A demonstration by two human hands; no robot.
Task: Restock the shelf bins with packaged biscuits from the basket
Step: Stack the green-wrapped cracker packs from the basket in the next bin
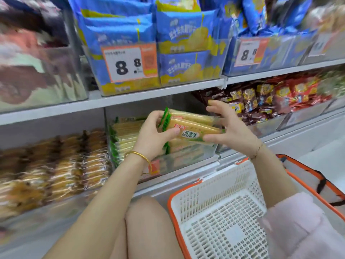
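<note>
A small stack of biscuit packets [192, 124], yellow with green ends, is held above a clear shelf bin [186, 161] on the lower shelf. My left hand [155, 135] grips the stack's left end, thumb on the front. My right hand [229, 128] holds the right end with its thumb underneath and the fingers spread loosely above. The bin holds more of the same packets [123, 135], stacked at its left side. The white basket [214, 193] with an orange rim stands at the lower right, and no packets show in it.
A bin of brown biscuit packs [61, 165] is left of the target bin. Red and brown snack packets [261, 101] fill the bin to the right. Blue and yellow bags [183, 47] with price tags [127, 64] sit on the shelf above. My knee [147, 221] is below.
</note>
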